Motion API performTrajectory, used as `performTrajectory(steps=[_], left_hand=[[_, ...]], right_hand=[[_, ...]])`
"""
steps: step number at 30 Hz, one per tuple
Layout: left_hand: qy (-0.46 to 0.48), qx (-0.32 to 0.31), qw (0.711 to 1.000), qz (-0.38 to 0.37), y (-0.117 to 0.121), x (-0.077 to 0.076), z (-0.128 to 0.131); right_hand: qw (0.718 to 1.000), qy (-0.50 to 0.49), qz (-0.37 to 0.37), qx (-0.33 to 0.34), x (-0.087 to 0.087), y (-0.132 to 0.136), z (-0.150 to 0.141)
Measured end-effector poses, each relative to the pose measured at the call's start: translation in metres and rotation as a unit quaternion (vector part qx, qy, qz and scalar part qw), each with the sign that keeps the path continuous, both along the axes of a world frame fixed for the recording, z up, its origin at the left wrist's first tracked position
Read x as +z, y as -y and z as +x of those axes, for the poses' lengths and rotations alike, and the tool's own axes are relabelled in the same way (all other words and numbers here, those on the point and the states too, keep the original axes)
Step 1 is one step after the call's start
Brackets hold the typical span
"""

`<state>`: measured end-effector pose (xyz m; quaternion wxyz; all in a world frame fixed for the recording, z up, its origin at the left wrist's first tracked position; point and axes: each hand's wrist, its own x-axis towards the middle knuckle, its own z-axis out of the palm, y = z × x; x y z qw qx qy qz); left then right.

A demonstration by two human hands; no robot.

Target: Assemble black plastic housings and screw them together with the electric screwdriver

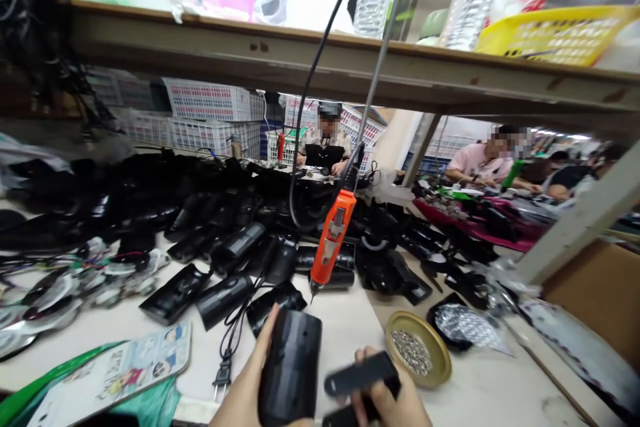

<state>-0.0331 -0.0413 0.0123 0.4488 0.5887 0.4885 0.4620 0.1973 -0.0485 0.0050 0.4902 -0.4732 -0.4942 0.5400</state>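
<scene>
My left hand (245,387) is wrapped round a rounded black plastic housing (290,363), held upright near the bottom edge of the view. My right hand (387,400) grips a flat black plastic cover piece (360,373) just to the right of the housing. An orange electric screwdriver (331,240) hangs tip down on a cable, a little above and behind both hands. A gold dish of small screws (417,350) sits on the white table just right of my right hand.
Many black plastic housings (225,247) are piled across the table. A power plug and cord (225,363) lies left of my left hand, beside a printed card (125,367). A wooden shelf (320,60) overhangs, carrying bottles and a yellow basket (555,33). Other people work at far tables.
</scene>
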Motion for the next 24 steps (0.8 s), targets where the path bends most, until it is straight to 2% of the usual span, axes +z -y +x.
performTrajectory(steps=[3, 6, 8, 12, 15, 19, 22, 24], left_hand=[[-0.005, -0.076, 0.994, -0.073, -0.002, -0.007, 0.012], [-0.017, -0.107, 0.99, -0.091, -0.01, -0.014, 0.018], [-0.043, -0.095, 0.992, -0.065, -0.015, -0.019, 0.022], [-0.156, -0.05, 0.986, 0.022, -0.02, -0.027, 0.03], [-0.212, -0.04, 0.976, 0.018, -0.019, -0.03, 0.033], [-0.245, -0.021, 0.969, 0.037, -0.017, -0.031, 0.038], [-0.241, -0.007, 0.968, 0.077, -0.017, -0.032, 0.043], [-0.204, -0.006, 0.976, 0.081, -0.017, -0.031, 0.044]], right_hand=[[0.996, 0.058, 0.023, -0.071, -0.016, -0.011, -0.006], [0.993, 0.084, 0.026, -0.077, -0.025, -0.02, -0.011], [0.993, 0.097, 0.028, -0.062, -0.03, -0.023, -0.016], [0.991, 0.124, 0.035, -0.017, -0.035, -0.03, -0.013], [0.979, 0.189, 0.074, -0.019, -0.03, -0.032, 0.0], [0.928, 0.301, 0.197, -0.1, -0.015, -0.029, 0.01], [0.892, 0.345, 0.29, -0.022, -0.002, -0.029, 0.004], [0.879, 0.362, 0.31, 0.013, 0.001, -0.032, -0.001]])
